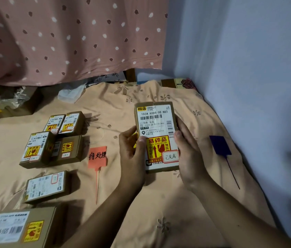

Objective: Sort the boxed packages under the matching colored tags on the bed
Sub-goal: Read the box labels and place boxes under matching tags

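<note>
I have the boxed package (156,136) up off the bed (159,212) between both hands, label side toward the camera, which I judge is so the small red-bordered sticker (170,156) at its lower right can be read before I commit it to a pile. My left hand (132,149) is clamped on the package's left edge, thumb lying over the yellow fragile label (157,145), and my right hand (188,153) is clamped on the right edge, fingers wrapped behind; each grip is closed on the package, not apart. It hangs above the open stretch of bedding between the orange tag (97,156) on its left and the purple tag (219,144) on its right, nearer neither by much. The orange tag carries handwriting and lies just beside a tight cluster of four boxes (55,140), so that group reads as already sorted under it; two more boxes (46,187) (16,228) lie nearer me on the left, well apart from either tag, and I take them as waiting. Nothing lies by the purple tag. The sticker's handwriting differs from the orange tag's, so I judge this package belongs on the purple side, though I cannot tell the sticker's matching colour for certain.
</note>
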{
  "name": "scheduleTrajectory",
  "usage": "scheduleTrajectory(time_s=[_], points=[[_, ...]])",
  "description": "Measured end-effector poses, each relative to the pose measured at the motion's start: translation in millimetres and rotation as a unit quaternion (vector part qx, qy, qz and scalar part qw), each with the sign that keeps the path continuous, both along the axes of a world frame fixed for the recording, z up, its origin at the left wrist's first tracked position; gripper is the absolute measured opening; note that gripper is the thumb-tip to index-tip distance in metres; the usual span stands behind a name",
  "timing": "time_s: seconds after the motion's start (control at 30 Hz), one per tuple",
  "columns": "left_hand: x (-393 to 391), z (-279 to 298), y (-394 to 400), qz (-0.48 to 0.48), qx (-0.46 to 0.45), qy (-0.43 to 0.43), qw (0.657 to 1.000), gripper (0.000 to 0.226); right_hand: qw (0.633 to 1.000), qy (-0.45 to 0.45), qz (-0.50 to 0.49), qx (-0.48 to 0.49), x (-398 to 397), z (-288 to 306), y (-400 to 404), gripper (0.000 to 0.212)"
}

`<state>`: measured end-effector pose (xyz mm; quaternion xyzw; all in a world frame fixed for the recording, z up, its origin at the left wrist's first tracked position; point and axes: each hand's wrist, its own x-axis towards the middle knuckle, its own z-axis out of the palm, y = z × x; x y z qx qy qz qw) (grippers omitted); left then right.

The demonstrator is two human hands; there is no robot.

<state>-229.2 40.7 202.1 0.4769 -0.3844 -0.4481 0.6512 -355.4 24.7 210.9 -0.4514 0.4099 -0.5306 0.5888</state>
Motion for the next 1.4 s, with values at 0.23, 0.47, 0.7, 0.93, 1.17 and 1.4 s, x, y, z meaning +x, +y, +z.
scheduleTrajectory(time_s=[0.23, 0.47, 0.7, 0.93, 1.17, 1.4], points=[[-33, -79, 4, -0.020, 0.154, -0.088, 0.984, 0.015, 0.975, 0.188, -0.024, 0.119, -31, -70, -1, 0.036], [-46, -120, 7, -0.095, 0.218, -0.134, 0.962, 0.023, 0.949, 0.251, -0.006, 0.191, -52, -121, -2, 0.031], [-51, -148, 1, -0.088, 0.286, -0.130, 0.945, 0.022, 0.938, 0.244, 0.003, 0.248, -52, -160, -6, 0.032], [-57, -169, -24, -0.089, 0.313, -0.140, 0.935, 0.007, 0.926, 0.262, -0.009, 0.272, -57, -175, -28, 0.031], [-73, -178, -40, -0.164, 0.329, -0.131, 0.921, 0.023, 0.916, 0.298, -0.030, 0.266, -74, -200, -46, 0.043], [-79, -183, -47, -0.225, 0.363, -0.103, 0.898, 0.033, 0.909, 0.307, -0.031, 0.280, -78, -193, -51, 0.026]])
